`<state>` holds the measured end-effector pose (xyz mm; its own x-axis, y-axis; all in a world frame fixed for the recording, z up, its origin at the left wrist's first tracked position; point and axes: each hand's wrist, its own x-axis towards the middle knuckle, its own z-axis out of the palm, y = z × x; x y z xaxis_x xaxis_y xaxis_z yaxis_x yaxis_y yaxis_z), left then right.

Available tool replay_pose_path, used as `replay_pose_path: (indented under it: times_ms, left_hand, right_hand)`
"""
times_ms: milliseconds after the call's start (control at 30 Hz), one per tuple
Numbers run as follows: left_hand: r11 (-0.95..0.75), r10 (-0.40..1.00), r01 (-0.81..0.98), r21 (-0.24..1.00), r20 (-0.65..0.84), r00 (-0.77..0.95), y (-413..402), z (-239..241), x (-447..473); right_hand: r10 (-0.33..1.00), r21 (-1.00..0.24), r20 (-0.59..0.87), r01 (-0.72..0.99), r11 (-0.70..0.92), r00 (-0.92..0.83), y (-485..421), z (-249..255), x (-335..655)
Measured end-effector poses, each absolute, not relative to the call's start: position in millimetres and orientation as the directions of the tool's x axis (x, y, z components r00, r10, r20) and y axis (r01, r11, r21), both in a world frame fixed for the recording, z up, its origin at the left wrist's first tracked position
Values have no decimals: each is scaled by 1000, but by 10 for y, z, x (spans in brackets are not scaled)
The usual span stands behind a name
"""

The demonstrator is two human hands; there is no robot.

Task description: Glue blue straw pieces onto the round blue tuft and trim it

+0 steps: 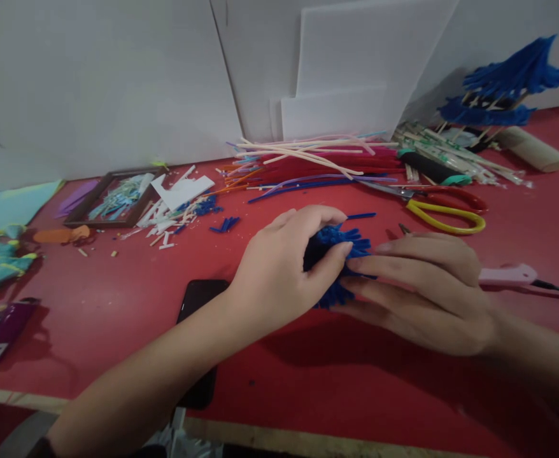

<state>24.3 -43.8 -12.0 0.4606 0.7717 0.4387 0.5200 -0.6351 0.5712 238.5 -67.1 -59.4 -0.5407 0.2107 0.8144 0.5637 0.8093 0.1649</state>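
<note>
Scissors [444, 207], phone [198, 337] and frame [114, 197] lie on red table [117, 305].

The blue fringed piece [337, 240] is largely covered: the left hand [284, 273] curls over its near side and the right hand [427, 292] screens its lower edge. The right thumb is hidden, so that hand's grip cannot be determined. The black phone [198, 298] lies partly under the left forearm. The pink-handled tool [503, 275] is masked at its left end by the right hand, and its dark tip runs off the right edge. The purple object [2, 327] is cut by the left edge. The label on it is too small to read.
</note>
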Motion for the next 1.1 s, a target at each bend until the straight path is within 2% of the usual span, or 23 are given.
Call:
replay_pose_path:
  times_ms: [167,333,567,733,900,1100]
  left_hand:
    - [-641,767,511,573,448,459,-442,-125,248]
    - [-638,769,518,569,444,459,-436,-122,249]
    - [-632,774,521,574,437,457,-426,-124,251]
    - [-635,772,518,573,446,454,-431,-129,251]
    - [-631,775,522,574,437,457,-440,-129,247]
    - [-635,771,512,579,437,463,-430,-136,250]
  right_hand:
    - [258,129,829,618,776,-497,-699,-641,2401]
    - [219,145,841,594,791,-496,-708,-689,2419]
    - [310,36,825,592,805,-473,-652,-571,2364]
    - [339,-31,860,623,782,-383,-659,-580,2305]
    - [298,35,813,554,832,-499,-659,-577,2334]
    - [264,71,821,550,832,-506,-623,-625,2388]
